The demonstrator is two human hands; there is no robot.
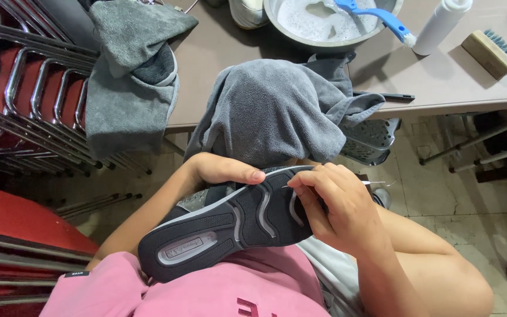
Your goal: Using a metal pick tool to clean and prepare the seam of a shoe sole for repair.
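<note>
1. In the person's lap, against the pink shirt (247, 293), a dark shoe (230, 226) lies sole up, with its heel toward the body and its toe pointing away.
2. The left hand (221, 170) is clamped on the far edge of the shoe near the toe, with the thumb lying flat along the rim of the sole.
3. The right hand (338, 202) is closed, fingertips pinched together on a thin pointed tool (374, 183) whose tip rests at a groove in the sole; what kind of tool it is cannot be told.
4. Just beyond the shoe, a grey towel (277, 111) hangs over the edge of the tabletop (441, 76) and down toward the hands.
5. A second grey towel (130, 82) drapes over the left end of the tabletop, beside stacked red chairs (24, 100) with metal frames.
6. Farther back on the tabletop stand a metal bowl (277, 17) of soapy water with a blue brush (377, 14) resting in it, a white bottle (441, 23), and a wooden scrub brush (491, 53).
</note>
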